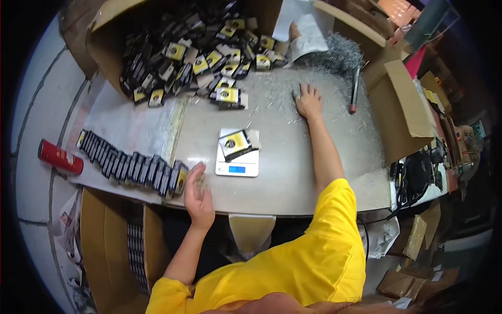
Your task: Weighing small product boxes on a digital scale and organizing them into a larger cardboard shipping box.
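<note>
- Right hand (308, 100): flat on the table (293, 183), fingers spread, pressing into loose thin metal pins (277, 94); nothing gripped.
- Left hand (197, 191): at the table's near edge, fingers extended together, palm turned inward; whether it holds a few pins, cannot tell.
- Row of black-and-yellow boxes (130, 165): standing on edge, its end touching the left hand, at 9 o'clock from the scale.
- Small digital scale (238, 157): mid-table, one open box (235, 144) on it.
- Pin heap (337, 52): at 1 o'clock from the right hand.
- Large carton (104, 47): at 11 o'clock, filled with boxes.
- Red cylinder (60, 157): far left.
</note>
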### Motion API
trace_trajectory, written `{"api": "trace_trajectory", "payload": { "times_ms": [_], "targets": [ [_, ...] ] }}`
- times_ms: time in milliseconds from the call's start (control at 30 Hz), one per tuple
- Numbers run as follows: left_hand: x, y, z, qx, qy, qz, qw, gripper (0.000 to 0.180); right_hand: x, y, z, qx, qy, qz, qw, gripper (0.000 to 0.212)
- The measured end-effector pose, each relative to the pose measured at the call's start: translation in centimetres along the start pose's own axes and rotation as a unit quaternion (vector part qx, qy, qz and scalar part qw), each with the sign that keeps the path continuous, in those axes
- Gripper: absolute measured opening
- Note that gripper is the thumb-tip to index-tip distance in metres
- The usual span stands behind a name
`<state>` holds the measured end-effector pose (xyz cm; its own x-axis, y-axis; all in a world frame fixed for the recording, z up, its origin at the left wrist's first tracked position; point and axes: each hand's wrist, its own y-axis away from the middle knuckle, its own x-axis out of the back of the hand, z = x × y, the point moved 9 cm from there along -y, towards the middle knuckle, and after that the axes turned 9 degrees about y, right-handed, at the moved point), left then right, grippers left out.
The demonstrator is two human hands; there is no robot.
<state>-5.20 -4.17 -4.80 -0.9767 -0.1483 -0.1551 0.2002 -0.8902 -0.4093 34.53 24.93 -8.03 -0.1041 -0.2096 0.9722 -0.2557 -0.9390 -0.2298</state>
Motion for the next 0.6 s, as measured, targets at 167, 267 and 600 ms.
{"api": "trace_trajectory", "payload": {
  "times_ms": [167, 267, 600],
  "targets": [
    [-0.3, -0.1, 0.6, 0.001, 0.054, 0.013, 0.998, 0.047, 4.5, 8.6, -1.3, 0.039, -0.005, -0.004, 0.999, 0.065],
    [0.0, -0.1, 0.7, -0.011, 0.052, 0.011, 0.999, 0.045, 6.9, 14.0, -0.3, 0.062, 0.017, 0.055, 0.996, 0.06],
    [-6.8, -8.5, 5.8, -0.113, -0.268, -0.087, 0.953, 0.043, 10.4, 23.2, -5.9, 0.216, 0.011, 0.106, 0.971, 0.057]
  ]
}}
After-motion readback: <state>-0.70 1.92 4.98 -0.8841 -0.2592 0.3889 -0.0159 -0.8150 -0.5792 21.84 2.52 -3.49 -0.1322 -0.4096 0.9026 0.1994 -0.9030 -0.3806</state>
